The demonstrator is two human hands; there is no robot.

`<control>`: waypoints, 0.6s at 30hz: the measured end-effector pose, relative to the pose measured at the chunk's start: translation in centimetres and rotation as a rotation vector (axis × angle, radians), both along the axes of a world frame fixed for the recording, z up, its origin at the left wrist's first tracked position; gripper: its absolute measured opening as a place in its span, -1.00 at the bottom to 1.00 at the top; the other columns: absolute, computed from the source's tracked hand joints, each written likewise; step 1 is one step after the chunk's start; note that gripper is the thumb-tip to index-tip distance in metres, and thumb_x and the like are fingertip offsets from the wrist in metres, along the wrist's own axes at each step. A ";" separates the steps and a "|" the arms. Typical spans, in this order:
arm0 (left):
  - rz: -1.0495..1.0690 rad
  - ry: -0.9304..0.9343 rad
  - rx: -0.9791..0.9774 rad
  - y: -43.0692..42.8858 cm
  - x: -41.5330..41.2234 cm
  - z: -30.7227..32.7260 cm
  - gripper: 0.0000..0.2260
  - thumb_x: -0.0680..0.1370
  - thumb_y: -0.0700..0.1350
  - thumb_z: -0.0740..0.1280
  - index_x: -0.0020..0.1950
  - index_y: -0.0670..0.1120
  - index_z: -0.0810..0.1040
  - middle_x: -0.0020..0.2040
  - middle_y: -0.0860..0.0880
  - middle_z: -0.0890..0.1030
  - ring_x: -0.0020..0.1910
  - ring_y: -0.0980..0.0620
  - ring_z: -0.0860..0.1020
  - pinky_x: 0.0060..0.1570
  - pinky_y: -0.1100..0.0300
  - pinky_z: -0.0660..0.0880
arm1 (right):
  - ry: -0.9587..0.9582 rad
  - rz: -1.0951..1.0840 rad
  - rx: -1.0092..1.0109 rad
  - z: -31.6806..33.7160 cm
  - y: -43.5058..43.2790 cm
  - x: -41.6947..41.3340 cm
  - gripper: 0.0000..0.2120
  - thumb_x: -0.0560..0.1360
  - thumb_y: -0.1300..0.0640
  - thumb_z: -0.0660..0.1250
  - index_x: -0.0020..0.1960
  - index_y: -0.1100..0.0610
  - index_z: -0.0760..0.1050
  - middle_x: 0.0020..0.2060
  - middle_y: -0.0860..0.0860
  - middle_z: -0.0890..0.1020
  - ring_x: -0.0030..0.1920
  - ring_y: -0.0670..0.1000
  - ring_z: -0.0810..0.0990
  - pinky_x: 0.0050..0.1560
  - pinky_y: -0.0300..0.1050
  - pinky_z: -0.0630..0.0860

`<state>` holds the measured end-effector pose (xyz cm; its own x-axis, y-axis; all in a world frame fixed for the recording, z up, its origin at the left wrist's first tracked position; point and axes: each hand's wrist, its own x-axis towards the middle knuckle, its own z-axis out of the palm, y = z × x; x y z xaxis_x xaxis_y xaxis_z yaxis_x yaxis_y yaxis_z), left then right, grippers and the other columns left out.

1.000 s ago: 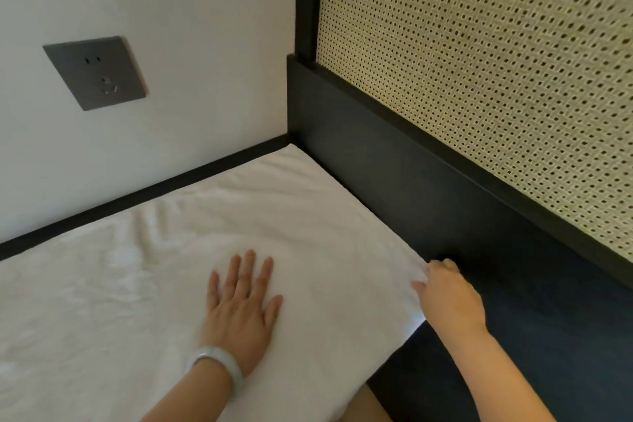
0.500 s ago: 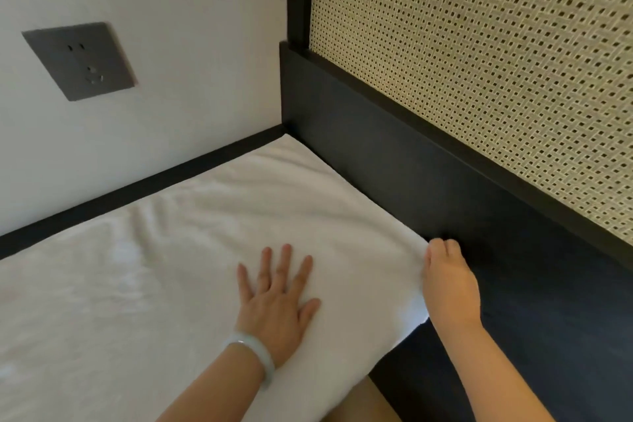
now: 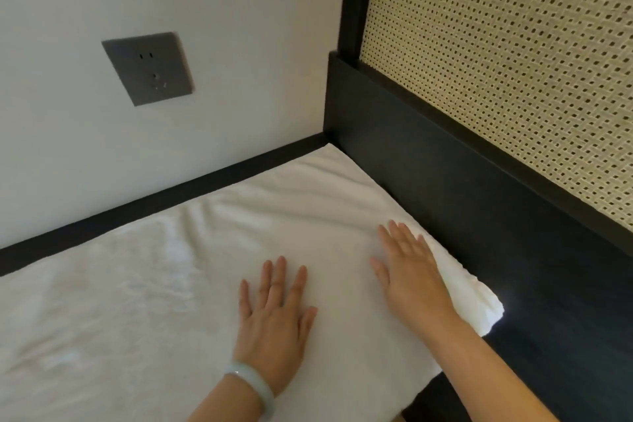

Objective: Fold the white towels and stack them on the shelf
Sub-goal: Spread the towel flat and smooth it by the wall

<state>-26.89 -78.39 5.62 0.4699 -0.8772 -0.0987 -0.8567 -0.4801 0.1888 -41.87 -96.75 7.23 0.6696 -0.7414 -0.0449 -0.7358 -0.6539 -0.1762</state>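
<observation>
A white towel [image 3: 171, 284] lies spread flat over a dark shelf surface [image 3: 548, 336], reaching from the left edge of the view to the black side panel. My left hand [image 3: 274, 322] presses flat on the towel with fingers spread; a pale bangle sits on its wrist. My right hand [image 3: 411, 274] lies flat on the towel near its right edge, fingers straight. The towel's right corner [image 3: 479, 308] is bunched up beside my right wrist.
A white wall with a grey power socket [image 3: 149, 68] rises behind the towel. A black frame [image 3: 394, 154] with a woven cane panel [image 3: 513, 72] closes off the right side. Bare dark surface shows right of the towel.
My right hand has let go of the towel's right edge and now lies flat on top of it. My left hand stays pressed flat. The view has shifted slightly.
</observation>
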 end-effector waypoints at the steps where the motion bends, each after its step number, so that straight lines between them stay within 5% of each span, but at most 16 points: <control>1: 0.082 -0.010 0.000 1.0 0.7 0.3 -0.31 0.45 0.31 -0.42 0.57 0.15 -0.17 0.60 -0.07 -0.20 0.54 -0.14 -0.30 0.44 -0.17 -0.32 | 0.020 0.135 0.007 -0.3 0.4 1.4 -0.41 0.66 -0.19 -0.11 0.63 -0.03 -0.14 0.60 -0.08 -0.18 0.58 -0.09 -0.28 0.53 -0.08 -0.39; 3: 0.206 -0.017 0.036 3.0 2.5 0.3 -0.23 0.40 0.37 -0.53 0.57 0.15 -0.16 0.59 -0.08 -0.18 0.56 -0.20 -0.22 0.43 -0.25 -0.26 | 0.102 0.228 0.048 -0.9 -0.3 3.5 -0.41 0.66 -0.23 -0.13 0.62 -0.12 -0.22 0.59 -0.11 -0.27 0.56 -0.07 -0.37 0.53 0.02 -0.40; 5: 0.243 -0.030 0.077 4.9 4.3 -0.1 -0.23 0.34 0.39 -0.59 0.53 0.20 -0.27 0.57 -0.01 -0.28 0.55 -0.16 -0.29 0.43 -0.24 -0.33 | 0.153 0.023 0.099 -0.9 -1.9 5.3 -0.38 0.64 -0.26 -0.16 0.61 -0.11 -0.25 0.60 -0.08 -0.27 0.58 0.02 -0.34 0.54 0.14 -0.33; 7: 0.241 -0.011 0.102 6.1 5.8 0.5 -0.32 0.50 0.37 -0.30 0.58 0.17 0.02 0.60 -0.02 -0.02 0.57 -0.17 -0.04 0.46 -0.25 -0.17 | 0.175 -0.086 0.079 -1.0 -2.5 7.6 -0.34 0.60 -0.31 -0.22 0.61 -0.09 -0.26 0.60 -0.04 -0.25 0.58 0.11 -0.32 0.52 0.24 -0.34; 10: 0.181 -0.056 0.108 6.8 6.8 0.8 -0.45 0.54 0.24 0.04 0.46 0.08 0.42 0.50 -0.08 0.36 0.47 -0.19 0.33 0.31 -0.25 0.10 | 0.162 0.182 0.037 -1.6 -0.1 11.9 -0.31 0.50 -0.37 -0.35 0.57 -0.17 -0.37 0.54 -0.14 -0.36 0.56 0.06 -0.39 0.46 0.28 -0.43; 18: 0.164 -0.072 0.076 6.6 8.6 0.4 -0.45 0.50 0.26 0.09 0.44 0.10 0.44 0.48 -0.03 0.39 0.47 -0.10 0.30 0.32 -0.18 0.12 | 0.256 0.228 0.076 -2.0 1.6 15.4 -0.33 0.58 -0.35 -0.26 0.57 -0.13 -0.38 0.58 -0.10 -0.32 0.58 0.12 -0.33 0.47 0.35 -0.29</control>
<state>-18.29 -71.77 6.06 0.6145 -0.7793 -0.1228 -0.7755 -0.6253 0.0873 -26.49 -95.16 5.23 0.7776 -0.5622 -0.2816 -0.5989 -0.7987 -0.0592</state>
